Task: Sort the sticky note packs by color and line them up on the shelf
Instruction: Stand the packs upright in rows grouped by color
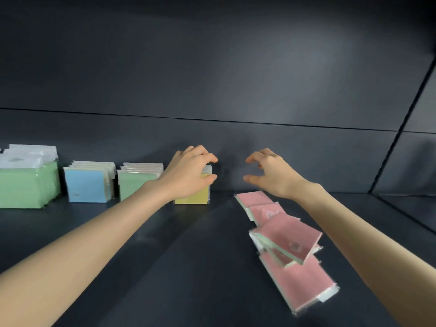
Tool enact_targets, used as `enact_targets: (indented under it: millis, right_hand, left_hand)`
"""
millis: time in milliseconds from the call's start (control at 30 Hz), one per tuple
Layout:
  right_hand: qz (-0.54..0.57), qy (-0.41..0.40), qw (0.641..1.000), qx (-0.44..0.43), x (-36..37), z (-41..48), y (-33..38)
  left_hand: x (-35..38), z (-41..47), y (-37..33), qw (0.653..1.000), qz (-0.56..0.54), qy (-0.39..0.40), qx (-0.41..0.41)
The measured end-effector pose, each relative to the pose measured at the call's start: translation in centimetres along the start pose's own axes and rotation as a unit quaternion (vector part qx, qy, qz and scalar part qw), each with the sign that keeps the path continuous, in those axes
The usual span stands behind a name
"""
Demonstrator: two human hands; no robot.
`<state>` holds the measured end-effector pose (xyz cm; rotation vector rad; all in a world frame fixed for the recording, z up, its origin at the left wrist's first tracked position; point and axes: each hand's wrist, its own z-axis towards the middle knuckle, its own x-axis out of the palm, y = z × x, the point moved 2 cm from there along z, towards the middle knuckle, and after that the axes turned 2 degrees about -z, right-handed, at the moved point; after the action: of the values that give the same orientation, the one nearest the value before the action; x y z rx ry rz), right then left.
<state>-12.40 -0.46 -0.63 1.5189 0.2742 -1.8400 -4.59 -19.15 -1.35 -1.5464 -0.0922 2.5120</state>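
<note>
Upright rows of sticky note packs stand along the back of the dark shelf [184,267]: a large green row [26,185] at far left, a blue row [86,185], a smaller green row [135,185], then a yellow row [195,197]. My left hand [188,173] grips the top of the yellow row, thumb at the front and fingers over the back. My right hand [269,173] hovers to the right of it with fingers curled, holding nothing. Several pink packs [287,239] lie flat and overlapping on the shelf below my right hand.
The shelf's back wall [212,90] rises right behind the rows. A side panel [415,138] closes the shelf at the right. A gap of bare shelf separates the yellow row from the pink packs.
</note>
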Motion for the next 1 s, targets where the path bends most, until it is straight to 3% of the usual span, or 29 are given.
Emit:
enact_targets:
  millis: [167, 300, 567, 767, 867, 1000]
  right_hand:
    - [0.039, 0.015, 0.999, 0.013, -0.5, -2.4, -4.7]
    - [0.081, 0.060, 0.994, 0.032, 0.1, -3.7, -7.9]
    - [0.217, 0.136, 0.964, 0.074, 2.0, -3.7, -10.2]
    - [0.316, 0.133, 0.934, 0.100, 2.6, -3.8, -9.6]
    - [0.370, 0.118, 0.917, 0.095, 2.7, -3.8, -9.2]
    - [0.442, 0.100, 0.887, 0.092, 2.0, -3.2, -9.2]
  left_hand:
    - [2.9, -0.5, -4.2, 0.998, -0.061, 0.014, -0.031]
    - [5.8, -0.8, -6.2, 0.986, -0.113, 0.059, -0.106]
    - [7.4, -0.6, -8.0, 0.930, -0.230, 0.130, -0.254]
    - [8.0, -0.7, -8.4, 0.892, -0.337, 0.084, -0.288]
    - [8.2, -0.7, -8.1, 0.860, -0.414, 0.038, -0.297]
    - [8.1, -0.2, -7.7, 0.784, -0.537, 0.013, -0.311]
